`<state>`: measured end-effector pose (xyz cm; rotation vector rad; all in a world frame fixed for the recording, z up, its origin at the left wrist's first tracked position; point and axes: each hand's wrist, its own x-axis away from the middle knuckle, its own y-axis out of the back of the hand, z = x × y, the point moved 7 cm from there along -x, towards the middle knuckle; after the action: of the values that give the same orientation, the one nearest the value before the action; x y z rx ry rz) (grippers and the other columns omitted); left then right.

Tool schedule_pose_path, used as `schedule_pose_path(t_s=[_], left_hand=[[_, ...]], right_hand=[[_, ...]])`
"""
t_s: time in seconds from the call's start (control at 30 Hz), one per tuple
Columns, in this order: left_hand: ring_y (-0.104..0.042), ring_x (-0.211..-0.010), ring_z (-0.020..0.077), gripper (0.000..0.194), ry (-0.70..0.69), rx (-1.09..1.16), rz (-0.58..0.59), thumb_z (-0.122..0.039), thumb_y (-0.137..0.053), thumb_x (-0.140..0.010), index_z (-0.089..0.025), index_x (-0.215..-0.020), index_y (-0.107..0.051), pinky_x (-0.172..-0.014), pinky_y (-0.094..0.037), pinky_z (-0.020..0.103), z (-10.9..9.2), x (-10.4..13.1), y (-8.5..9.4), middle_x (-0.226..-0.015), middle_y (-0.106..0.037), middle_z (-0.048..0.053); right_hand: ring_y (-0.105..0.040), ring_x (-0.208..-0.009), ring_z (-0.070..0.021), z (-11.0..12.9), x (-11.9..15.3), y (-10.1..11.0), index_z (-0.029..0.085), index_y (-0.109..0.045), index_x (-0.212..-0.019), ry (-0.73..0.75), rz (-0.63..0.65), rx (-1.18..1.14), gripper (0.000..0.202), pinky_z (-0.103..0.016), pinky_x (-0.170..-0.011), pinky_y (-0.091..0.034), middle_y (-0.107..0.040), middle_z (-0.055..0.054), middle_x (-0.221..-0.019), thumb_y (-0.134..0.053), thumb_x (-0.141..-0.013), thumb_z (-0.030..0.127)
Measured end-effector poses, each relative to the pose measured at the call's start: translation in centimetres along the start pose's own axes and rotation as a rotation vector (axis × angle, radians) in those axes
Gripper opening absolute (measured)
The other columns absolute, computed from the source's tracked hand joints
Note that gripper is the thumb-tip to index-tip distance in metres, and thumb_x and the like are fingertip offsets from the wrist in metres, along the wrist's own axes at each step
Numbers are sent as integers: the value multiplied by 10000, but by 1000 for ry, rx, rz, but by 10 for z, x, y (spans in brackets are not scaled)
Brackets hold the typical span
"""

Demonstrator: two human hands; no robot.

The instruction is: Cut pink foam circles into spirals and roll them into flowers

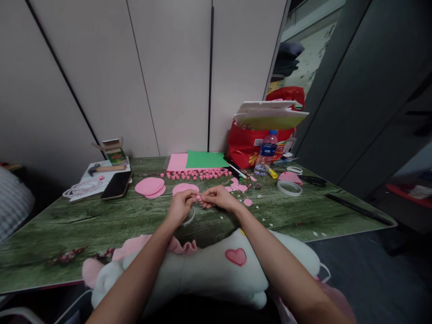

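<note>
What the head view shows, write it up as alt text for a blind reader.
A person's left hand and right hand pinch a small pink piece above a green wood-patterned table. Around and beyond them lie pink discs and rows of tiny pink shapes; a red bag stands back right.

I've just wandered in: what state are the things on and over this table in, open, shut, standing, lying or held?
Small pink piece: held in the fingertips of the left hand and right hand
Small box: standing, top flaps open
Hammer: lying down
Phone: lying flat, screen dark
Water bottle: upright, capped
Red bag: boards sticking out on top
Pink discs: overlapping
</note>
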<state>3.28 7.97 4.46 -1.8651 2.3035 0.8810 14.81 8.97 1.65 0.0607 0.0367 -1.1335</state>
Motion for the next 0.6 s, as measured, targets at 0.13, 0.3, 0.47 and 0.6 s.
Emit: schedule_pose_path(t_s=[0.13, 0.3, 0.47, 0.6], left_hand=[[-600, -666, 146, 187, -13, -15, -1, -122, -496, -648, -144, -765, -640, -640, -447, 239, 0, 0, 0, -696, -652, 29], [-595, -680, 139, 183, -34, -51, -1, -120, -494, -656, -154, -757, -643, -650, -440, 231, -6, 1, 0, -702, -654, 18], [-587, -686, 137, 194, -48, -103, 7, -114, -483, -661, -157, -758, -645, -658, -430, 232, -11, 2, 0, -711, -656, 17], [-585, -698, 142, 199, -46, -111, 12, -124, -480, -666, -160, -770, -646, -661, -430, 235, -11, 3, 0, -716, -656, 19]], right_hand=[[-588, -564, -100, 0, 1, 0, 111, -616, -686, -7, 4, -30, 323, -226, -571, -479, -642, -29, -645, -681, -540, 392], [-596, -574, -109, -3, 1, 2, 115, -619, -681, -48, -7, -95, 306, -249, -608, -486, -645, -25, -640, -700, -522, 364], [-600, -574, -107, -5, 3, 2, 114, -627, -660, -93, -8, -156, 279, -236, -606, -491, -648, -26, -630, -715, -514, 334], [-602, -575, -102, -6, 3, 2, 106, -637, -669, -114, 0, -179, 275, -227, -608, -493, -652, -40, -647, -714, -526, 328]])
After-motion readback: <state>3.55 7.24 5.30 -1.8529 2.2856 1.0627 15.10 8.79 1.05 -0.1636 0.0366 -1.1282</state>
